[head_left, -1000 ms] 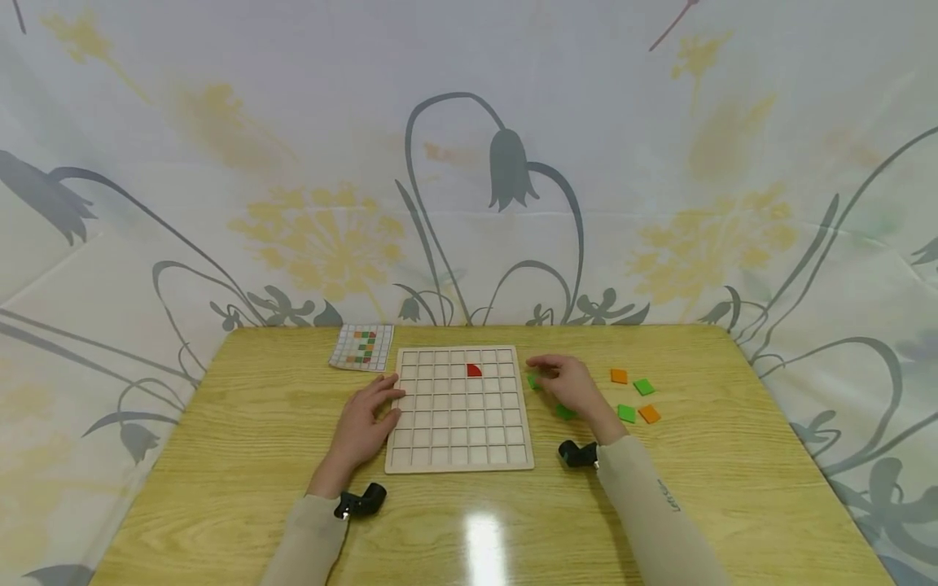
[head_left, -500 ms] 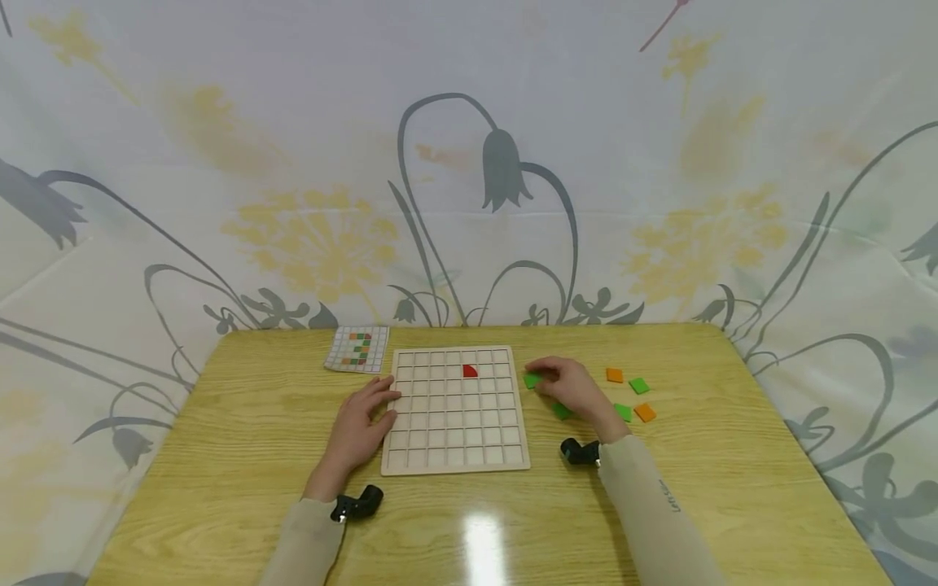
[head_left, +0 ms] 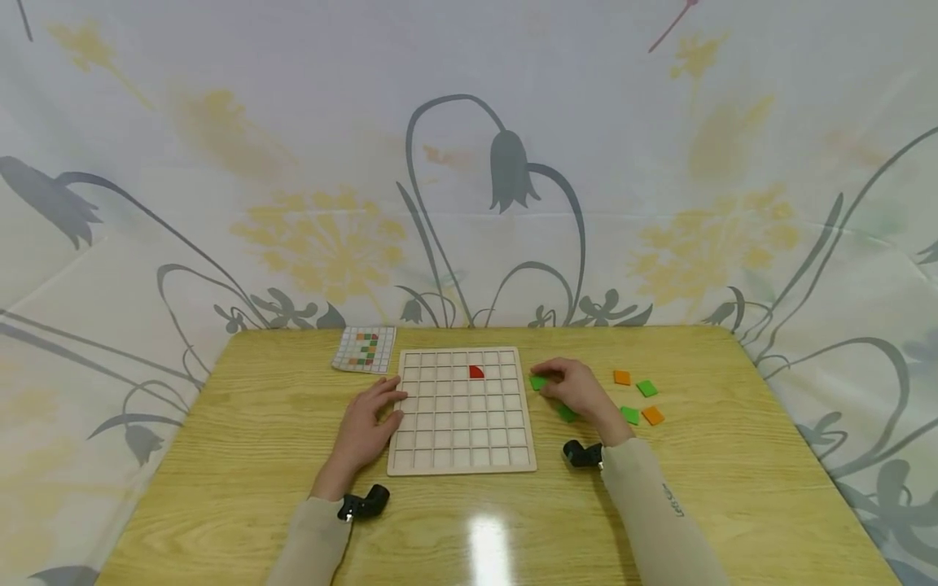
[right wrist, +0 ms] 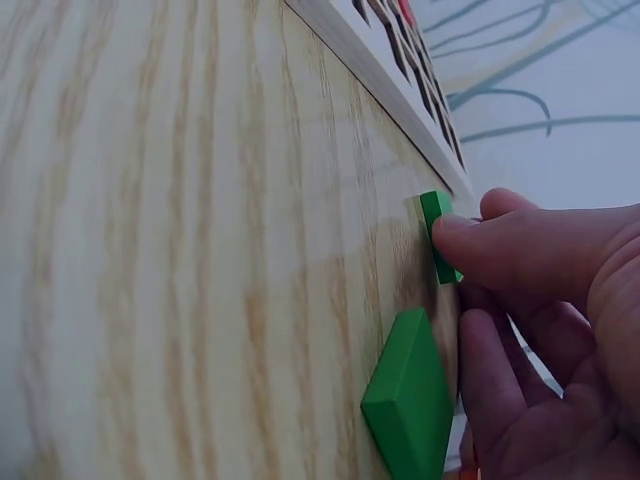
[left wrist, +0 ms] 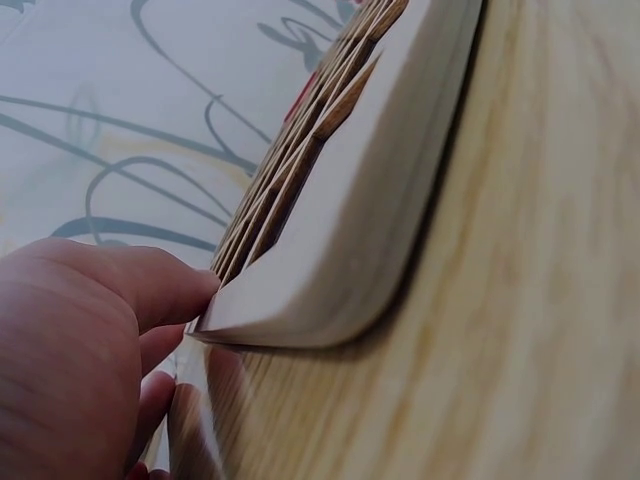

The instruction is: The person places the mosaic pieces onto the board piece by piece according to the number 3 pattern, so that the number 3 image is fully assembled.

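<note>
A pale wooden grid board lies mid-table, with one red quarter-round tile in an upper cell. My left hand rests along the board's left edge, fingers relaxed; in the left wrist view its thumb touches the rim. Right of the board, my right hand pinches a green square tile between thumb and fingers. That tile is held close over the table, tipped on edge in the right wrist view. A second green tile lies just below this hand, partly covered by it in the head view.
Farther right lie an orange tile, another orange tile, a green tile and one more green tile. A printed pattern card sits behind the board at left. A floral cloth hangs behind the table.
The right hand's fingertips have closed on the green tile beside the board. The left hand stays at the board's edge. The head view has shifted slightly.
</note>
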Motion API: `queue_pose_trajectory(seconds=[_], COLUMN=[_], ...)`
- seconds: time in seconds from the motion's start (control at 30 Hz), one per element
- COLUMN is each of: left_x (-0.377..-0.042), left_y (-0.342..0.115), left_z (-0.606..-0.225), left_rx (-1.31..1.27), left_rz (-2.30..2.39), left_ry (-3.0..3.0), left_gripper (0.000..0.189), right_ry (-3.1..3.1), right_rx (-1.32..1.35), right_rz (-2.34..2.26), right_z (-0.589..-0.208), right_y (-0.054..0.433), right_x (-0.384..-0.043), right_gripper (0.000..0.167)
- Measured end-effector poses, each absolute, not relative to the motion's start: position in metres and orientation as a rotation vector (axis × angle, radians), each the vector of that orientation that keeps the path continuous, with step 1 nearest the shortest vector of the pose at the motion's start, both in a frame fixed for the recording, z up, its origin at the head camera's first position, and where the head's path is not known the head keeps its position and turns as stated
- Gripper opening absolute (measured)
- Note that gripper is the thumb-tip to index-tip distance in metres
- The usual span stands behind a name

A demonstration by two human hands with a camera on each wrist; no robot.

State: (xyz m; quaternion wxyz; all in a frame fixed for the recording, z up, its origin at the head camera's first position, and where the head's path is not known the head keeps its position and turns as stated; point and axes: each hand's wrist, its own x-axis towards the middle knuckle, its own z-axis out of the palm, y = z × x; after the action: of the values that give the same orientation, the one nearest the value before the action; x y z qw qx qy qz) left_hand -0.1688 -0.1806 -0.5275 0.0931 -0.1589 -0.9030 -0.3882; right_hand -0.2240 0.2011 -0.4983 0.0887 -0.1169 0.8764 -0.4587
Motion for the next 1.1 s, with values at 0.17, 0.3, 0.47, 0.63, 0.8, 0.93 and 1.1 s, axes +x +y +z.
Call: queue_pose_trajectory(seconds=[0.17,0.3,0.47,0.63,0.8,0.93,1.1], left_x=[-0.1695,-0.1696,-0.1699,-0.1704,-0.1694,-0.1681,-0.1684], left_y=[-0.1804,-0.1812,-0.1820,-0.1818,-0.1810,-0.1808,-0.1808], left_z=[-0.5278,-0.5283,-0.5303,-0.5315,-0.5304,-0.5293,-0.5289], left_rx=[-0.476,-0.473,-0.473,-0.485,-0.489,-0.482,-0.480], left_rz=[-1.148,-1.147,-1.139,-1.133,-1.133,-1.133,-1.129], left_ry=[-2.679,-2.677,-2.679,-2.679,-2.676,-2.674,-2.669], left_gripper=[0.028,0.028,0.029,0.029,0.029,0.029,0.029], right_ry=[2.610,2.600,2.566,2.576,2.587,2.604,2.644], right_rx=[-0.348,-0.334,-0.265,-0.242,-0.222,-0.204,-0.172], right_rz=[-1.374,-1.389,-1.405,-1.400,-1.411,-1.404,-1.368], right_z=[-0.4994,-0.5026,-0.5038,-0.5034,-0.5015,-0.5014,-0.5022], right_y=[0.2028,0.2035,0.2026,0.2027,0.2017,0.1999,0.1978], right_x=[-0.2218,-0.2217,-0.2221,-0.2218,-0.2197,-0.2186,-0.2192], right_gripper=[0.031,0.031,0.033,0.032,0.031,0.030,0.031])
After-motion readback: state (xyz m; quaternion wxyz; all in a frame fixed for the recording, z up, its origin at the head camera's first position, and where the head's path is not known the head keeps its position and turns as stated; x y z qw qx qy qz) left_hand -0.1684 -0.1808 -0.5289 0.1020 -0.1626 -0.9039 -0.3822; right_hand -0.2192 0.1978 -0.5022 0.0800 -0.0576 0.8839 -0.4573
